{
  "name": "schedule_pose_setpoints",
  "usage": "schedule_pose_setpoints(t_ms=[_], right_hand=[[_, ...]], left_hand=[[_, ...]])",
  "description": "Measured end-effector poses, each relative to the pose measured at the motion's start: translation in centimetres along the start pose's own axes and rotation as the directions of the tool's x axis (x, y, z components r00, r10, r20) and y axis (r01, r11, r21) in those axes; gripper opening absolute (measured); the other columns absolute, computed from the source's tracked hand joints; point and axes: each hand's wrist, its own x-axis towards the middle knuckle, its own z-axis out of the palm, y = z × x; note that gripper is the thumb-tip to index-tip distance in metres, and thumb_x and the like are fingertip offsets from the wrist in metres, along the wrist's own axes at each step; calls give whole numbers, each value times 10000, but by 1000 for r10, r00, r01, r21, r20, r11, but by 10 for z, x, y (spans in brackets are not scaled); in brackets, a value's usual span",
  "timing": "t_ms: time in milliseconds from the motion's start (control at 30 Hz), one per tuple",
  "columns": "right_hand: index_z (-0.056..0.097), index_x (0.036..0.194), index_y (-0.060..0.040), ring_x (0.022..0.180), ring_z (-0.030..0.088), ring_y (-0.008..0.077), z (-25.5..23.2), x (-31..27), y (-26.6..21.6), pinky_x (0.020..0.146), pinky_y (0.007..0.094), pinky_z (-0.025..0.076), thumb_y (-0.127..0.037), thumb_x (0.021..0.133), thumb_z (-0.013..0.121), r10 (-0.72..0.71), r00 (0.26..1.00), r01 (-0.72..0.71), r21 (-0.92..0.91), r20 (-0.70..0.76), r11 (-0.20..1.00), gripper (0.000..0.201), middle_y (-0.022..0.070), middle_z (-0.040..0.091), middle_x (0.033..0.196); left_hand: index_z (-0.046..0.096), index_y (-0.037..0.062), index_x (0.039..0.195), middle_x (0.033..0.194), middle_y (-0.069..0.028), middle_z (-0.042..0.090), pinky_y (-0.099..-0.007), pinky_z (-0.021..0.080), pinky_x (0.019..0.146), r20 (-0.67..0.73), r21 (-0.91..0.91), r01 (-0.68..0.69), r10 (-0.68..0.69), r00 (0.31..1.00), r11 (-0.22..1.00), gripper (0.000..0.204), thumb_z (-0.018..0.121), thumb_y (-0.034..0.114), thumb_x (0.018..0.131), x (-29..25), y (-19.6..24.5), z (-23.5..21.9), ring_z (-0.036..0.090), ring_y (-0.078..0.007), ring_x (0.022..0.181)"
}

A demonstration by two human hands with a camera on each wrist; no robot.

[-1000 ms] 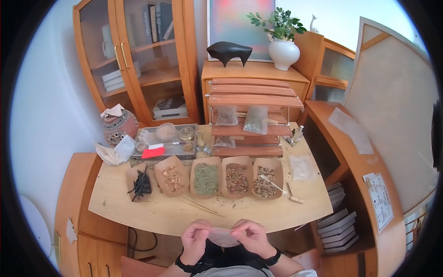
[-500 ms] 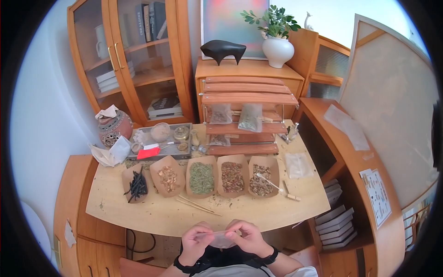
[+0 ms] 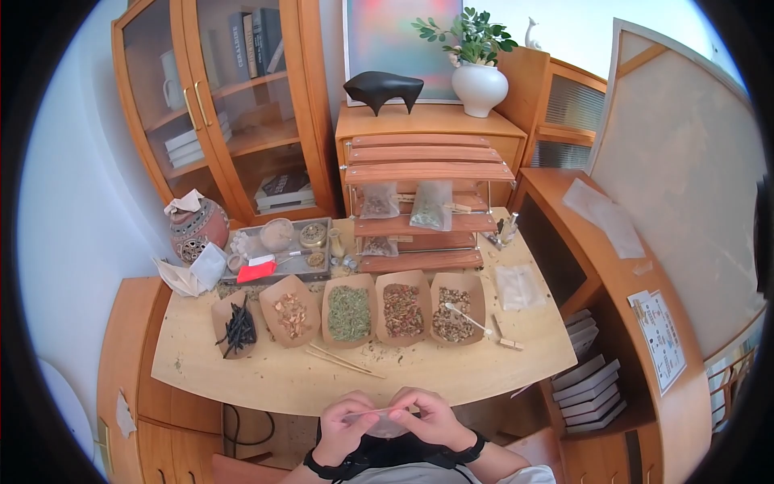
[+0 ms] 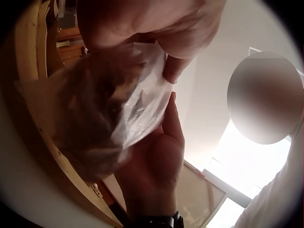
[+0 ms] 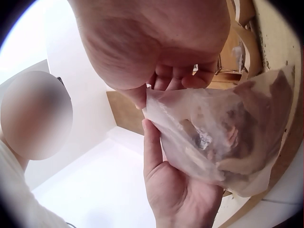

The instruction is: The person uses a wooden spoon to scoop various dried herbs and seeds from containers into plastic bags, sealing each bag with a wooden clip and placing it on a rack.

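Observation:
A translucent pouch (image 3: 387, 427) with dried brownish pieces inside is held low in front of the body, just off the table's near edge. My left hand (image 3: 343, 427) pinches one side of its upper edge between thumb and fingers. On the other side, my right hand (image 3: 433, 421) pinches the same edge. The left wrist view has the pouch (image 4: 102, 111) hanging below the grip, its contents dark through the film. Pale and reddish flakes show through the pouch (image 5: 223, 137) in the right wrist view.
Several paper trays of dried herbs, including a green one (image 3: 349, 313), line the table (image 3: 266, 379). Thin sticks (image 3: 347, 360) lie before them. Behind stands a wooden rack (image 3: 427, 172) with filled pouches clipped on. A flat pouch (image 3: 520, 287) lies at right, a grey tray (image 3: 294, 269) at back left.
My hands have drawn a little closer together along the pouch's upper edge, both still pinching it. The head view has shifted slightly, moving the room leftward in the picture.

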Motion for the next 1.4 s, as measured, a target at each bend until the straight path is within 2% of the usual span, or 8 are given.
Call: schedule_pose_setpoints(t_ms=[533, 633, 733, 833, 967, 1067, 1167, 1400], right_hand=[[641, 960, -30, 776, 572, 115, -9, -2, 1, 691, 255, 452, -56, 933, 671, -49, 998, 48, -16, -43, 999, 48, 55, 661, 902], [638, 946, -29, 773, 577, 114, -19, 3, -5, 681, 262, 457, -95, 921, 702, 5, 998, 0, -76, 62, 997, 95, 45, 667, 910], [636, 942, -32, 730, 593, 168, -29, 11, -29, 660, 283, 469, -197, 921, 710, 201, 940, -141, -222, 276, 965, 182, 56, 666, 902], [636, 946, -39, 699, 603, 255, -32, 21, -49, 641, 318, 482, -304, 916, 696, 304, 855, -28, -548, 419, 836, 273, 78, 650, 859], [657, 924, -51, 682, 607, 311, -38, 20, -50, 623, 370, 494, -315, 919, 668, 347, 838, 81, -726, 420, 683, 264, 93, 620, 783], [669, 929, -53, 692, 646, 275, -44, 36, -73, 609, 352, 515, -268, 955, 631, 423, 851, -15, -791, 311, 611, 220, 63, 652, 795], [674, 936, -33, 787, 689, 220, -66, 61, -83, 608, 326, 547, -235, 986, 593, 573, 817, -549, -390, -65, 739, 224, 36, 680, 830], [481, 1252, 22, 1080, 637, 303, -128, 137, -41, 829, 370, 560, -154, 1029, 467, 589, 763, -483, 370, -265, 793, 284, 157, 583, 1219]], left_hand=[[695, -31, 883, 848, -107, 644, -259, 445, 649, -19, 116, -82, 85, 996, 990, 71, 734, 24, 861, 1, -1, 0, 586, -173, 749], [710, -21, 903, 840, -98, 642, -254, 440, 633, 60, 197, -105, 95, 994, 975, 70, 739, 20, 854, 4, 1, -4, 582, -163, 736], [725, -4, 893, 814, -88, 648, -257, 449, 630, 117, 313, -16, -22, 993, 950, 58, 741, 39, 856, 5, 14, 0, 590, -159, 724], [738, 10, 881, 815, -74, 658, -256, 463, 634, 179, 307, -17, -40, 983, 951, 55, 750, 55, 851, 12, 19, 11, 597, -154, 724], [729, 20, 998, 945, -73, 671, -266, 479, 695, 297, 318, -77, -22, 955, 945, 190, 782, 91, 830, 13, 12, 9, 599, -156, 785], [693, 31, 1096, 1036, -85, 645, -266, 473, 701, 90, 352, -80, 51, 995, 933, 256, 745, 120, 862, 22, 27, 13, 611, -172, 882], [660, 35, 1134, 1042, -100, 629, -273, 459, 720, -46, 256, -152, 169, 985, 955, 279, 719, 113, 872, 23, 14, -14, 586, -171, 873], [636, 24, 976, 950, -93, 625, -285, 434, 667, -232, 500, -113, 258, 938, 859, 100, 650, 39, 878, 18, -15, -60, 535, -185, 745]])
